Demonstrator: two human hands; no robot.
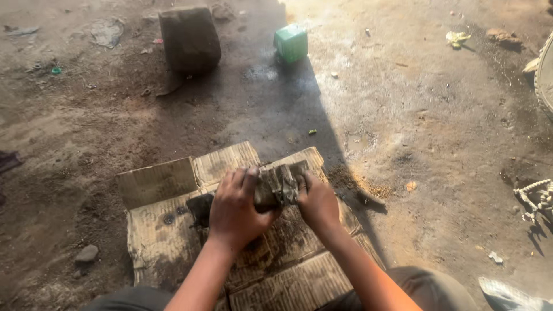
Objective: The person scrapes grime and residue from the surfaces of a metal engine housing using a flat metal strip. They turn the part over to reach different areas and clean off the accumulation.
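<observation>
Both hands grip one grimy, grey metal part (279, 185) just above a flattened sheet of dirty cardboard (167, 230). My left hand (235, 210) wraps over its left end from the top, fingers curled around it. At the part's right end, my right hand (317, 203) clasps it with the thumb on top. A small dark piece (201, 207) lies on the cardboard just left of my left hand. My knees show at the bottom edge.
Dirt floor all around. A dark stone block (189, 39) and a small green box (291, 43) sit at the back. A grey stone (87, 253) lies left of the cardboard. A pale metal piece (537, 198) lies at the right edge, litter beyond.
</observation>
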